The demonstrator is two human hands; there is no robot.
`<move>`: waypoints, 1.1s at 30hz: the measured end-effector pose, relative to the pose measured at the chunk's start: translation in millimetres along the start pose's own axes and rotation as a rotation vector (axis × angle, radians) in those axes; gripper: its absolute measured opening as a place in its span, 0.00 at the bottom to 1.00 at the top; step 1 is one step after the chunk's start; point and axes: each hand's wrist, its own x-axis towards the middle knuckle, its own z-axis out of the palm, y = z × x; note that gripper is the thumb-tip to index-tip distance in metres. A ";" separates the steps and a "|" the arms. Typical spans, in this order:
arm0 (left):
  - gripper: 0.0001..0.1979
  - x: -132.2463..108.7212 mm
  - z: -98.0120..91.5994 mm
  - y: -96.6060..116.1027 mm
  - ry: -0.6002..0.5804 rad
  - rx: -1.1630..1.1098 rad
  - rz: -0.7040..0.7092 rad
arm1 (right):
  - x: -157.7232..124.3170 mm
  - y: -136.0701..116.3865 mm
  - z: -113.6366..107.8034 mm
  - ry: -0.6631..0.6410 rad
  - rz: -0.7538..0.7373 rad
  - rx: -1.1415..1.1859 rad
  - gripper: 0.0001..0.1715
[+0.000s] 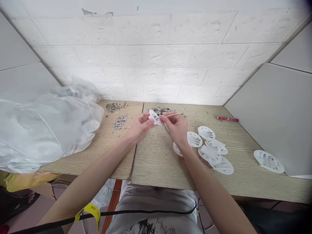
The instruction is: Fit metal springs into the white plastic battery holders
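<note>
My left hand (140, 127) is closed on a small white oval plastic part (154, 115), tilted up above the table. In my right hand (177, 127) is a thin wooden stick (174, 114), its near end close to the part's face; whether it touches I cannot tell. Behind both hands lies a heap of tiny metal pieces (158, 110), partly hidden by them. Several white oval plastic parts (206, 133) with slots lie right of my right forearm, some overlapping. One of them (177, 149) is half hidden by that forearm.
Two more piles of tiny metal pieces (120, 122) lie left of the table seam. A large translucent plastic bag (48, 126) covers the left side. Red batteries (227, 119) and another white oval part (268, 161) sit near the right panel. A black cable (136, 212) crosses below the table edge.
</note>
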 end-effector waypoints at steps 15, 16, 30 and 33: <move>0.21 -1.1 2.8 -6.0 -0.004 -0.014 0.019 | -5.7 0.2 3.4 -0.007 -0.089 -0.162 0.09; 0.21 -1.1 3.1 -6.2 -0.004 -0.012 0.022 | -5.8 -0.1 3.8 -0.012 -0.095 -0.167 0.09; 0.25 -0.7 5.8 -1.0 -0.074 -0.046 0.035 | 2.4 -0.5 0.0 -0.001 0.044 0.153 0.10; 0.23 -0.8 5.2 -1.3 -0.065 -0.058 0.026 | 0.6 -1.2 1.2 -0.003 0.002 0.064 0.10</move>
